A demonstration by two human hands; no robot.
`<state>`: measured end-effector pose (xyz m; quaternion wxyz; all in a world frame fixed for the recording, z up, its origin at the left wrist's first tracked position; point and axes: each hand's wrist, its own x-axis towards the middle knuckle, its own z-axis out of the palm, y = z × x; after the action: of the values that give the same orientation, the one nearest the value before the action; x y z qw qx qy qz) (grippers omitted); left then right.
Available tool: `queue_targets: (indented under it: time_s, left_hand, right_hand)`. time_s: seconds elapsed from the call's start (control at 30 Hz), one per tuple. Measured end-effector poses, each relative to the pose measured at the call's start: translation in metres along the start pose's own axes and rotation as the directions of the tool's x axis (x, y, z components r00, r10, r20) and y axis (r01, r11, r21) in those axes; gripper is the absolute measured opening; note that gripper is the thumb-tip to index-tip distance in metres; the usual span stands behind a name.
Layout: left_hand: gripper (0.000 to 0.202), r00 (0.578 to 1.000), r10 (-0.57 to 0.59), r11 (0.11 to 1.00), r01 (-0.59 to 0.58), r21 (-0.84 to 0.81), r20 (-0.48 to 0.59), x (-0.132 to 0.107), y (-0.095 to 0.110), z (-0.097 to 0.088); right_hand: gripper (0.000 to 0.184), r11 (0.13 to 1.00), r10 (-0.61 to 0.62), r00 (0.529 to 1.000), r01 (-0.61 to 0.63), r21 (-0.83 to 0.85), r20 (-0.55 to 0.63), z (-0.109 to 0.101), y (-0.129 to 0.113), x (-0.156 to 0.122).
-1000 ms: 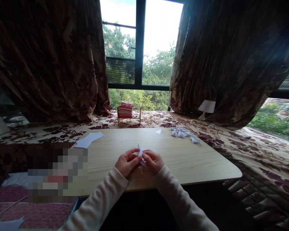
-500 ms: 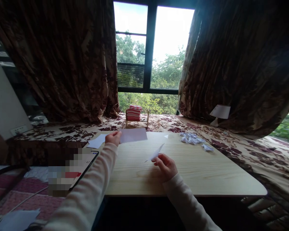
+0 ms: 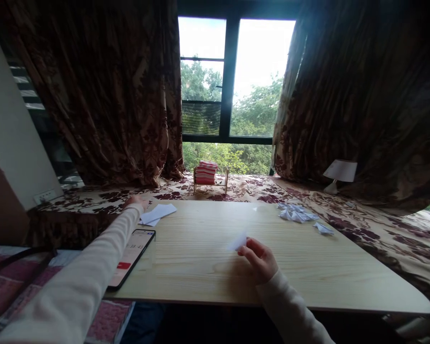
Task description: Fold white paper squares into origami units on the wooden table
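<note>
Right hand (image 3: 260, 258) pinching folded paper (image 3: 237, 241), woodgrain table (image 3: 308, 267)

We see a phone (image 3: 131, 258) lying face up at the table's (image 3: 208, 277) edge, nearer us than the left hand (image 3: 136, 201) and just to its right. Beyond the right hand (image 3: 260, 255) and off to its right sits a heap of small folded paper shapes (image 3: 295, 214), with one more shape (image 3: 323, 228) apart from it. Straight past both hands we find a little wooden rack (image 3: 210, 174) of striped cloths, then the window (image 3: 232, 81) between dark curtains (image 3: 111, 95). Far right of the right hand stands a small lamp (image 3: 340, 172) on the flowered cover (image 3: 380, 224).
</note>
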<state>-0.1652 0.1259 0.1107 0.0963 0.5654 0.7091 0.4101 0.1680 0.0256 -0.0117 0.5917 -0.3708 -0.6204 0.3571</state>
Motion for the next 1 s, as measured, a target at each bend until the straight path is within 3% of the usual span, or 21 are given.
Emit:
queue_targets:
  time_s: [0.1,0.2,0.23,0.27,0.3,0.33,0.37,0.4,0.43,0.5,0.57,0.63,1.0]
  left_hand:
    - [0.032,0.997,0.002,0.995,0.006,-0.102,0.079,-0.035,0.034,0.016]
    - [0.044,0.933,0.122,0.969,-0.039,-0.243,0.338,-0.102,0.066,0.050]
    - [0.051,0.881,0.151,0.958,-0.018,-0.287,0.448,-0.125,0.073,0.063]
    - [0.057,0.773,0.144,0.925,0.117,-0.362,0.617,-0.145,0.077,0.076]
    - [0.062,0.678,0.152,0.874,0.247,-0.418,0.719,-0.161,0.080,0.088]
    - [0.062,0.633,0.175,0.801,0.353,-0.483,0.754,-0.171,0.081,0.100]
    - [0.056,0.683,0.177,0.690,0.427,-0.584,0.709,-0.177,0.080,0.111]
    - [0.047,0.776,0.160,0.565,0.435,-0.701,0.611,-0.179,0.078,0.120]
    - [0.041,0.814,0.158,0.530,0.407,-0.744,0.558,-0.178,0.076,0.127]
    - [0.035,0.843,0.149,0.507,0.384,-0.771,0.517,-0.172,0.070,0.137]
    - [0.032,0.842,0.156,0.503,0.382,-0.775,0.516,-0.168,0.064,0.140]
    - [0.030,0.831,0.173,0.496,0.390,-0.776,0.528,-0.168,0.060,0.141]
    - [0.023,0.808,0.243,0.492,0.374,-0.787,0.536,-0.176,0.059,0.136]
  right_hand:
    - [0.017,0.991,-0.008,0.999,0.001,0.136,0.051,-0.003,-0.008,-0.003]
    - [0.012,0.959,-0.012,0.999,0.002,0.282,0.033,-0.007,-0.011,-0.007]
    - [0.011,0.952,-0.011,0.999,-0.001,0.306,0.037,-0.009,-0.012,-0.008]
    - [0.012,0.950,-0.009,0.999,-0.007,0.314,0.051,-0.011,-0.013,-0.010]
    - [0.013,0.951,-0.004,0.997,-0.020,0.309,0.077,-0.013,-0.014,-0.010]
    - [0.015,0.956,0.007,0.993,-0.041,0.292,0.118,-0.015,-0.015,-0.011]
    - [0.017,0.962,0.025,0.984,-0.071,0.262,0.174,-0.016,-0.015,-0.011]
    - [0.020,0.969,0.053,0.971,-0.106,0.224,0.232,-0.016,-0.015,-0.010]
    - [0.022,0.973,0.083,0.959,-0.136,0.185,0.270,-0.016,-0.014,-0.009]
    - [0.027,0.978,0.128,0.961,-0.164,0.131,0.245,-0.013,-0.011,-0.005]
    - [0.029,0.979,0.144,0.985,-0.156,0.130,0.099,-0.008,-0.006,0.000]
    - [0.032,0.968,0.180,0.983,-0.181,0.171,0.025,-0.002,-0.001,0.004]
    - [0.030,0.902,0.193,0.979,-0.203,0.382,0.064,0.003,0.002,0.006]
